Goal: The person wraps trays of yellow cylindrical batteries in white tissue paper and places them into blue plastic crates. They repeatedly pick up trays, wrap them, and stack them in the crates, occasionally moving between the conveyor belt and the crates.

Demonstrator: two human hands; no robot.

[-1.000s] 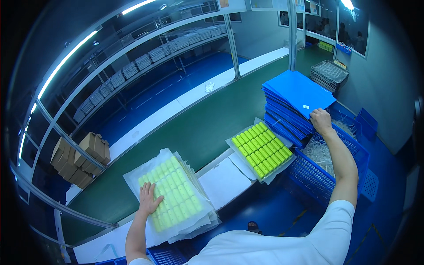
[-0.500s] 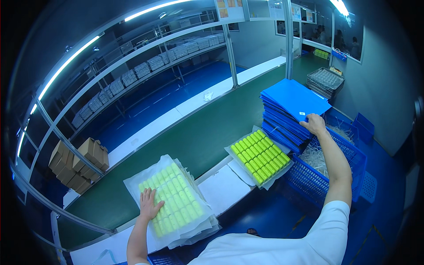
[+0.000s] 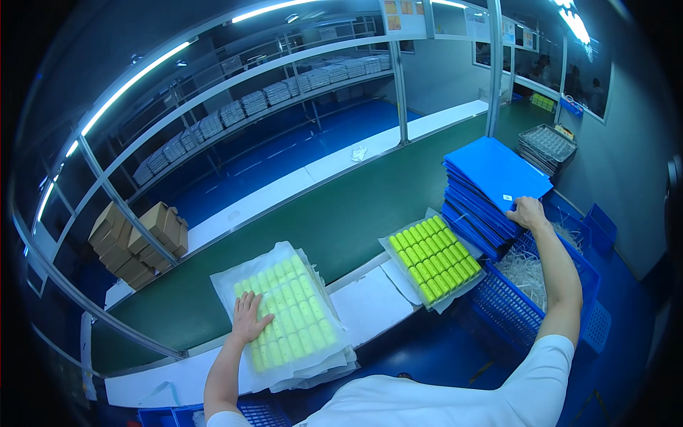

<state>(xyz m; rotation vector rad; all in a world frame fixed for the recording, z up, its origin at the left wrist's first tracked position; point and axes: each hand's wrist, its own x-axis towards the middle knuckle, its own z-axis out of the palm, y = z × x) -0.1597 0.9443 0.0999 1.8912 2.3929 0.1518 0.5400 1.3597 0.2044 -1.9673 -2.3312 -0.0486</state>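
Note:
My left hand lies flat with fingers spread on a translucent white sheet. Beneath that sheet, rows of yellow-green cylinders show through, on a stack interleaved with more such sheets. At the right, my right hand is closed at the near corner of the top blue sheet, thumb and fingers at its edge. That sheet rests on a tall pile of blue sheets. Between my hands sits an uncovered block of bright yellow-green cylinders in rows on white sheets.
A green conveyor belt runs beyond the stacks, with a white ledge on its near side. Blue crates holding pale shredded strips stand below the blue pile. Clear trays are stacked farther back. Metal posts rise along the belt.
The view has turned slightly, so the scene sits farther right in the picture. Both hands keep their places, the left on the covered stack, the right at the blue sheet's corner.

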